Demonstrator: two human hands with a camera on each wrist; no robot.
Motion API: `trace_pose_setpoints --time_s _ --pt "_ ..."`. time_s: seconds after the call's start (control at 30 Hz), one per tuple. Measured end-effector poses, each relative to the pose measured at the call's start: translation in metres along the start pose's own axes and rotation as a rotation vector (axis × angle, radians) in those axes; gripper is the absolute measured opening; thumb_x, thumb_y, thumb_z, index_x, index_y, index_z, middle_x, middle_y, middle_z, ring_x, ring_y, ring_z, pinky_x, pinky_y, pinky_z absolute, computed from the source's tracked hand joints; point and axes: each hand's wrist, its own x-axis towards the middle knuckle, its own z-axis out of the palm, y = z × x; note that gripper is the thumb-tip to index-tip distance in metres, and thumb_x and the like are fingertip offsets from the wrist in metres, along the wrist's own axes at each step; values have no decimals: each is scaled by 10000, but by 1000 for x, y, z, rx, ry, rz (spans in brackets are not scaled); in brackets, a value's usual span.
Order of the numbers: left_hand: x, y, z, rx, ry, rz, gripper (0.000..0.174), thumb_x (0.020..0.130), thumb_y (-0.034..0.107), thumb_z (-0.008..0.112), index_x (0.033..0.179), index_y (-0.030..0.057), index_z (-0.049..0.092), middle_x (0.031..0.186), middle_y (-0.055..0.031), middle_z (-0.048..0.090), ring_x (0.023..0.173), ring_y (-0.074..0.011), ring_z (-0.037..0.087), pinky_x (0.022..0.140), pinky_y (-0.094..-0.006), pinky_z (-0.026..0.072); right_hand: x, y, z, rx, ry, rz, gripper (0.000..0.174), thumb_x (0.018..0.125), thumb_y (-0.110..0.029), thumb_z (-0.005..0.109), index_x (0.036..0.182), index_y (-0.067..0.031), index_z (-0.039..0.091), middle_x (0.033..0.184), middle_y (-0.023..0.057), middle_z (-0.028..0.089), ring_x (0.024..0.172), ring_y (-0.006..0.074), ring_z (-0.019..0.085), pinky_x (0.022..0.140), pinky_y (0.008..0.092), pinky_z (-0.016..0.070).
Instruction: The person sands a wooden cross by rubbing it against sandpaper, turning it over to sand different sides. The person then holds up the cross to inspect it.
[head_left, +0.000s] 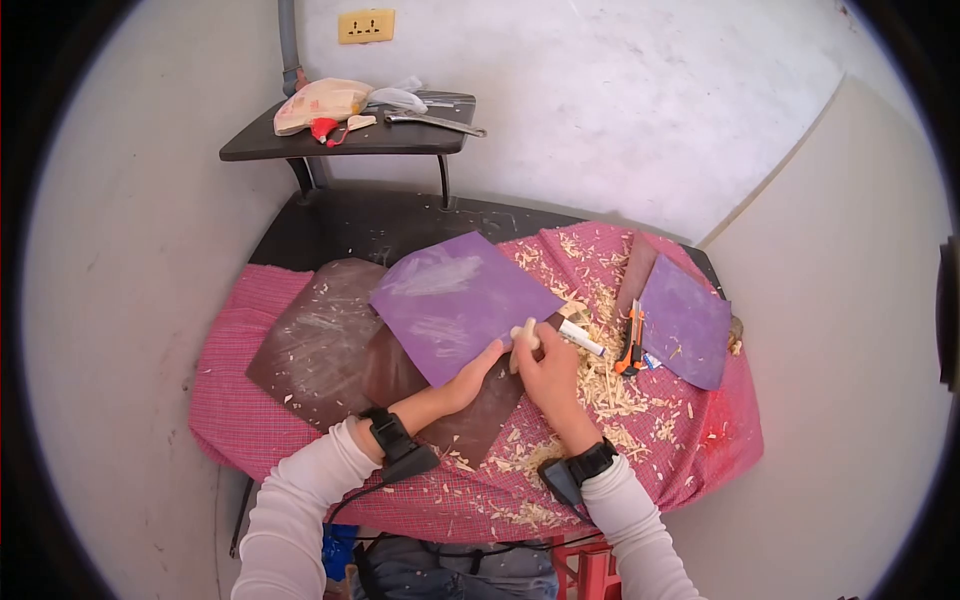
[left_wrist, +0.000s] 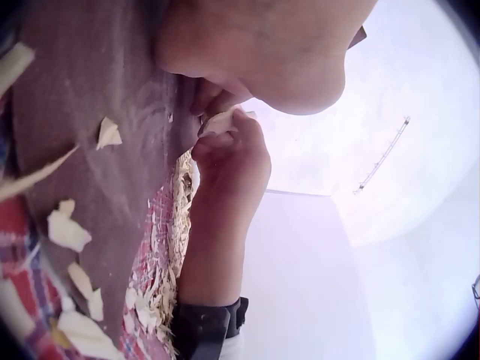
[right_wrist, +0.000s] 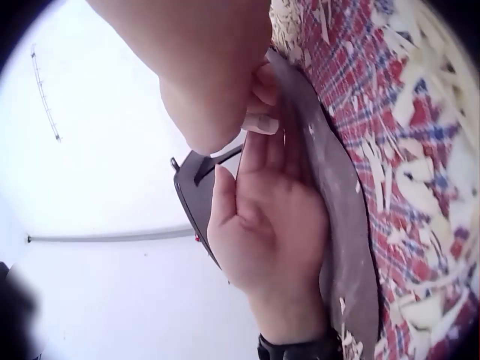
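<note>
My right hand pinches a small pale piece of carved wood between thumb and fingers. Beside it, my left hand reaches in from the left, its fingers close to the wood. The right wrist view shows the left palm turned up with the fingers extended and the thumb apart. A purple sheet like sandpaper, smeared with pale dust, lies just beyond the hands. Brown sheets spread below and to its left. Close to the right hand is a white marker.
Wood shavings litter the pink checked cloth. An orange utility knife lies by another purple sheet on the right. A raised black shelf at the back carries a bag and a wrench.
</note>
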Motion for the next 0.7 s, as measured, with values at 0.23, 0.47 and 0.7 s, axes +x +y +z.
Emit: trace_pose_setpoints --time_s 0.23,0.47,0.7 --pt "3 -12 -12 54 -14 -10 390 1038 294 340 1205 9 548 1172 -48 559 1082 -125 504 972 -280 382 -4 -7 7 -3 17 -54 174 872 -174 596 819 -14 549 570 132 563 534 280 609 496 356 435" --pt "2 -5 -16 15 -71 -84 387 1032 273 365 1249 2 538 1242 -72 543 1138 -149 497 1006 -286 372 -14 -13 10 -34 -36 -135 164 880 -147 612 819 -2 566 578 85 566 513 139 572 491 275 418" --pt "2 -8 -6 -7 -39 12 380 1038 269 344 1220 9 552 1227 -62 539 1143 -135 480 1020 -283 352 -2 4 2 -83 10 -64 191 887 -174 598 825 2 560 615 120 568 515 176 569 494 305 414"
